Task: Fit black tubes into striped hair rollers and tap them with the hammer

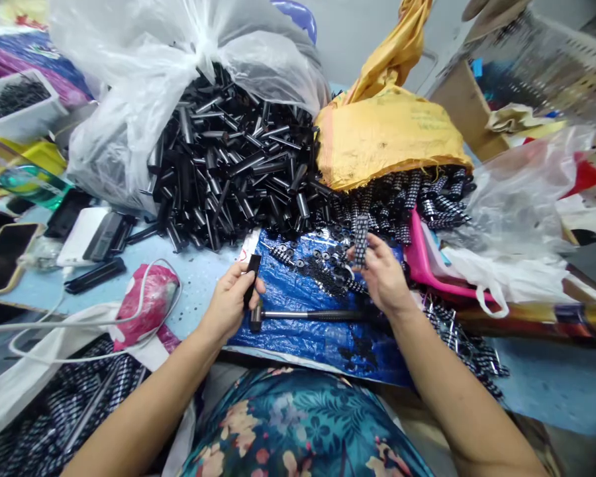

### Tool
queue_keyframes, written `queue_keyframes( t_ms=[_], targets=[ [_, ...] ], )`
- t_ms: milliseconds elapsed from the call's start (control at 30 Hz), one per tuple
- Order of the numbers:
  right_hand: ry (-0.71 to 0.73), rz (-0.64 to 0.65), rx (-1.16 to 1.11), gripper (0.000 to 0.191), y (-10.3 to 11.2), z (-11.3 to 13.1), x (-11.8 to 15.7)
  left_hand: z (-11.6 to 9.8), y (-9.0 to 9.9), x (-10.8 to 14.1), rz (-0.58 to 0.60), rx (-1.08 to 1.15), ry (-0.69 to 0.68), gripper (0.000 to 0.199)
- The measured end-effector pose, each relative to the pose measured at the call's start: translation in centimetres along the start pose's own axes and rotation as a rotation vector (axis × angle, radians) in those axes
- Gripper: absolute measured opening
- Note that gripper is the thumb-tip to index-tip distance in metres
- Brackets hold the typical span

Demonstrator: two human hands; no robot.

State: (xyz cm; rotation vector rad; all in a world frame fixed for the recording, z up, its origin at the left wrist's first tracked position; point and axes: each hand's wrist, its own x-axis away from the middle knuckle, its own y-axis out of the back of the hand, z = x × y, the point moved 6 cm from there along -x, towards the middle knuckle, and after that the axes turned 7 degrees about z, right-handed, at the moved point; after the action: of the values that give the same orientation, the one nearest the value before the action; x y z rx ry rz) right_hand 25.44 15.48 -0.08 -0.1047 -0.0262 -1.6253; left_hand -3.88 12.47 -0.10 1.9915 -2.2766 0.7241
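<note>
Bright even light, edges warped and blurred

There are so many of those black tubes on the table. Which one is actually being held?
The single black tube pinched in the left hand, over the blue sheet. All the others lie loose in the heap spilling from the clear bag.

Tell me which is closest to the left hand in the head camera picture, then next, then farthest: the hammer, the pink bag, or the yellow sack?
1. Hammer, just right of the left hand.
2. Pink bag, to its left.
3. Yellow sack, far up right.
</note>
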Motion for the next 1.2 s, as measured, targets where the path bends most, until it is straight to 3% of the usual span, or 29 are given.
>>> queue_keyframes(
  t_ms=[100, 200, 433, 567, 700, 767, 833, 933, 967, 1033, 1200],
  targets=[
    [-0.22, 0.118, -0.338, 0.05, -4.2, -0.8, 2.9, 1.0, -2.0, 0.4, 0.043, 0.021, 0.055, 0.034],
    [-0.305, 0.142, -0.454, 0.049, -6.8, -1.1, 3.6, 1.7, -4.0, 0.9, 0.092, -0.003, 0.059, 0.03],
    [-0.207, 0.166, -0.461, 0.048, -8.2, -0.3, 3.8, 2.8, -4.7, 1.9, 0.095, -0.078, 0.035, 0.034],
    [-0.172, 0.094, -0.556, 0.04, -9.1, -0.5, 4.9, 1.8, -5.5, 2.0, 0.055, -0.249, -0.121, 0.033],
    [-0.114, -0.013, -0.536, 0.038, -10.0, -0.9, 5.6, 1.0, -7.6, 1.8, 0.061, -0.358, -0.269, 0.028],
    [-0.04, 0.034, -0.373, 0.043, -10.0, -0.7, 5.6, 1.1, -8.1, 1.7, 0.087, -0.387, -0.276, 0.025],
    [0.129, 0.117, -0.115, 0.054, -9.4, 0.0, 5.8, 1.2, -7.7, 1.7, 0.074, -0.381, -0.236, 0.023],
    [0.476, 0.283, 0.355, 0.1, -8.8, 1.4, 6.7, 1.4, -6.4, 2.1, 0.079, -0.306, -0.162, 0.029],
    [0.581, 0.334, 0.488, 0.106, -8.7, 1.7, 7.1, 1.4, -6.1, 2.2, 0.092, -0.286, -0.15, 0.032],
    [0.731, 0.393, 0.66, 0.103, -8.8, 2.2, 7.8, 1.5, -5.7, 2.4, 0.105, -0.248, -0.129, 0.037],
    [0.903, 0.321, 0.762, 0.103, -9.5, 3.4, 9.3, 2.3, -5.3, 2.6, 0.008, -0.133, -0.086, 0.053]
  ],
)
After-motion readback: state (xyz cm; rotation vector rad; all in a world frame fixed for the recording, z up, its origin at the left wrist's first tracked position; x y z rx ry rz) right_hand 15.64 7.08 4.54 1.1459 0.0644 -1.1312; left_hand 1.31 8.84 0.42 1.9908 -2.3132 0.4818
